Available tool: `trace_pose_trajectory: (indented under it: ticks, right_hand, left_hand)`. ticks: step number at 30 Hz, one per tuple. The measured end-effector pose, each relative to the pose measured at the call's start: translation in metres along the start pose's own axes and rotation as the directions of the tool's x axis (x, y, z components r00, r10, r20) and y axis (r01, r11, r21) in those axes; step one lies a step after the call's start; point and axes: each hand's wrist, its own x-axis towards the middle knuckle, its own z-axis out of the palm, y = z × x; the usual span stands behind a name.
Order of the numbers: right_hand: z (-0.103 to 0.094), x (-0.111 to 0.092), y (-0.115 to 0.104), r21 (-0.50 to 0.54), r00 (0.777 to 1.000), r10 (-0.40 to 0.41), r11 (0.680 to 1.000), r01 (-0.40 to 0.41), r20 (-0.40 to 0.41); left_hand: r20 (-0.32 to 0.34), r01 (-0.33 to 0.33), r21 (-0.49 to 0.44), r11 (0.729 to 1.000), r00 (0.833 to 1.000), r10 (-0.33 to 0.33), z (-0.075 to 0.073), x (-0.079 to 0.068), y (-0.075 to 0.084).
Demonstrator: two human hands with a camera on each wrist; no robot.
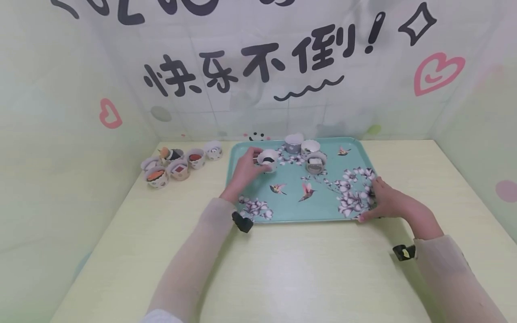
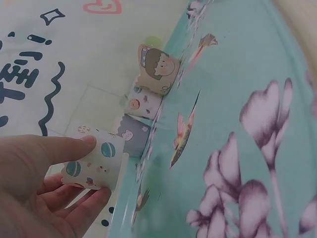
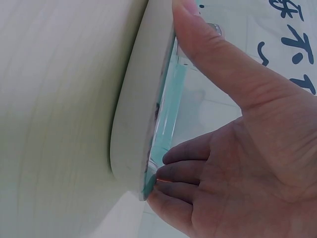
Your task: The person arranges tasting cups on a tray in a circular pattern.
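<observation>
My left hand (image 1: 247, 170) pinches a white patterned paper cup (image 1: 268, 161) between thumb and fingers, over the left back part of a turquoise tray (image 1: 291, 206). Something dark shows inside it; in the left wrist view the cup (image 2: 96, 158) has teal round prints. To its right, three more paper cups stand at the back of the tray: a grey one (image 1: 294, 144), a white one (image 1: 310, 147) and a brownish one (image 1: 316, 164) with a cartoon face. My right hand (image 1: 392, 202) holds the tray's near right corner, thumb on the front rim and fingers along the right side.
Several paper cups (image 1: 179, 170) with small food-like pieces stand grouped on the pale wooden table (image 1: 282, 273), left of the tray. A printed cloth backdrop (image 1: 250, 103) rises behind the table's back edge. Side panels (image 1: 60, 179) border the table.
</observation>
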Motion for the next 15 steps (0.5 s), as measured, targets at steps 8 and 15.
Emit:
trace_pose_trajectory:
  ticks: [8,15]
  right_hand:
    - [0.000,0.002,0.001,0.004,1.000,-0.002,1.000,0.002,0.000]
    - [0.000,0.002,0.002,0.000,1.000,-0.005,1.000,0.005,0.002]
  left_hand:
    - [0.045,-0.031,-0.008,0.999,0.998,0.031,0.020,0.001,0.009]
    - [0.076,-0.038,0.041,0.998,0.996,0.035,0.036,-0.001,0.015]
